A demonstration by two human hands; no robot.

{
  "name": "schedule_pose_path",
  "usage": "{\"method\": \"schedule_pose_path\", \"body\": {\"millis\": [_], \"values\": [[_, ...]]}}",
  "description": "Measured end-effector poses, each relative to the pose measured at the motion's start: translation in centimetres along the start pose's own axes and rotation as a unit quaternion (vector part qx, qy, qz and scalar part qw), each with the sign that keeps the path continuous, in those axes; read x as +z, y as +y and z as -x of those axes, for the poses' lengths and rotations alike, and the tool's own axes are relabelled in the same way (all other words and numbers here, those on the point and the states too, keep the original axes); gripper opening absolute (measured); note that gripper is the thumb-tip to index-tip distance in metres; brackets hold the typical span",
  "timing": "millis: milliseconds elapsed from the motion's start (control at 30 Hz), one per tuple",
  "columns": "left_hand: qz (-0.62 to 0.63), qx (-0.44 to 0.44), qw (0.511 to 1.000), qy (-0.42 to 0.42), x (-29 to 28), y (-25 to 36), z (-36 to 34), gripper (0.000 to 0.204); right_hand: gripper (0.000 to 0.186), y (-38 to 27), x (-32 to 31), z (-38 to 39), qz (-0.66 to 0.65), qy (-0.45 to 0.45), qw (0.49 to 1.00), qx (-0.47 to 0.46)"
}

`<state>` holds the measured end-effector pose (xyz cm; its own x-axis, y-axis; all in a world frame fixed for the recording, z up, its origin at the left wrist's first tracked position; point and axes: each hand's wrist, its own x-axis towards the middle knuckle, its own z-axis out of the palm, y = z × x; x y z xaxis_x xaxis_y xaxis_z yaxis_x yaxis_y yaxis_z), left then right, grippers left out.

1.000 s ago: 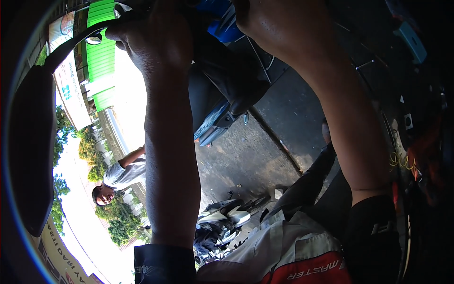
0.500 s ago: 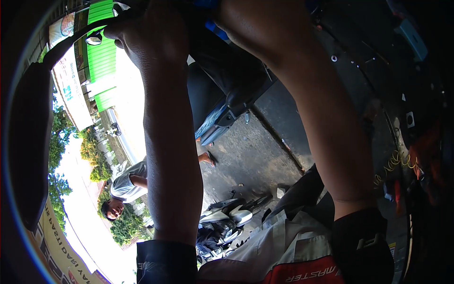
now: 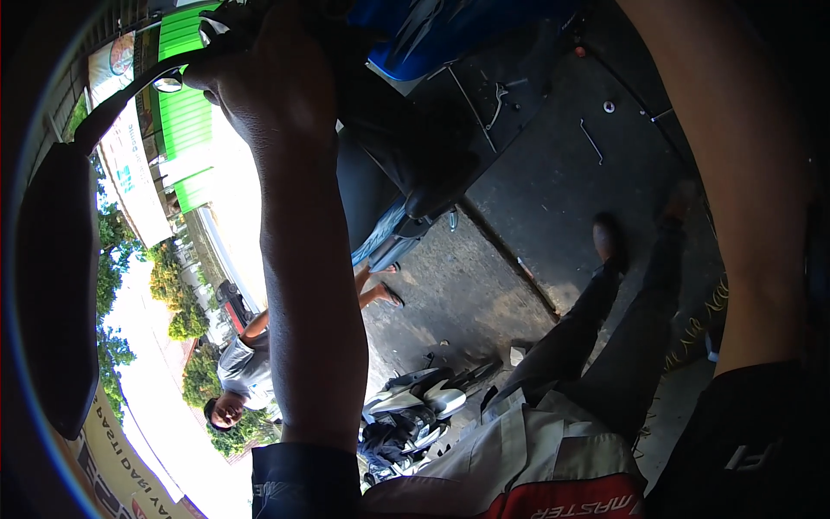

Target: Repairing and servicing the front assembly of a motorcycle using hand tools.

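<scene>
At the top left my left hand (image 3: 277,86) is closed round a motorcycle handlebar beside a mirror stem. Its thumb shows, but its fingers and the grip are lost in shadow. A large dark mirror (image 3: 52,285) hangs at the far left on that curved stem, and a smaller round mirror (image 3: 169,82) is near the thumb. My right forearm (image 3: 761,216) reaches up on the right and leaves through the top edge, so the hand is out of sight. Between the arms, a glossy blue body panel (image 3: 432,39) shows at the top.
On the dark floor lie a thin rod (image 3: 471,108), a slim bent tool (image 3: 591,143) and a small metal ring (image 3: 609,107). Parked motorcycles (image 3: 424,402) stand below centre. A person in a grey shirt (image 3: 246,372) is beyond my left arm. A yellow coiled hose (image 3: 692,329) lies right.
My right arm has swung right, taking its hand out of view and uncovering the blue panel, floor tools and my legs. The left hand stays at the handlebar. The person has shifted slightly.
</scene>
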<state>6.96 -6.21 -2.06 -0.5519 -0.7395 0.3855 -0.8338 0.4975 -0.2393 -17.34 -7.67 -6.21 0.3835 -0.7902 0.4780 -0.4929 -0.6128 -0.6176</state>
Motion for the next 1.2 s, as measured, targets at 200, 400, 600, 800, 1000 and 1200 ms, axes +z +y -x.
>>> {"method": "schedule_pose_path", "body": {"millis": [200, 400, 600, 800, 1000, 1200], "values": [[-0.001, -0.019, 1.000, 0.017, -0.2, 0.5, 0.3, 0.025, 0.015, 0.0, 1.9, 0.9, 0.072, 0.054, 0.992, -0.087], [-0.014, -0.037, 0.999, 0.038, -0.4, 0.8, 0.3, 0.025, 0.019, 0.6, 3.0, 0.8, 0.025, 0.065, 0.997, -0.043], [-0.041, -0.040, 0.997, 0.056, -0.7, 1.2, 0.2, 0.025, 0.021, 0.9, 3.3, 1.0, 0.009, 0.063, 0.996, -0.055], [-0.004, -0.072, 0.997, 0.029, -1.4, 2.9, 0.8, 0.026, 0.032, -0.6, 3.5, 2.0, 0.096, 0.125, 0.982, -0.107], [-0.102, -0.020, 0.994, 0.040, 0.0, 0.0, 0.7, 0.028, 0.043, 0.1, 3.9, 0.9, 0.187, 0.156, 0.964, -0.109], [-0.198, 0.038, 0.979, 0.003, -0.7, -0.4, 0.0, 0.030, 0.042, 0.0, 5.0, 1.8, 0.141, 0.195, 0.954, -0.181]]}}
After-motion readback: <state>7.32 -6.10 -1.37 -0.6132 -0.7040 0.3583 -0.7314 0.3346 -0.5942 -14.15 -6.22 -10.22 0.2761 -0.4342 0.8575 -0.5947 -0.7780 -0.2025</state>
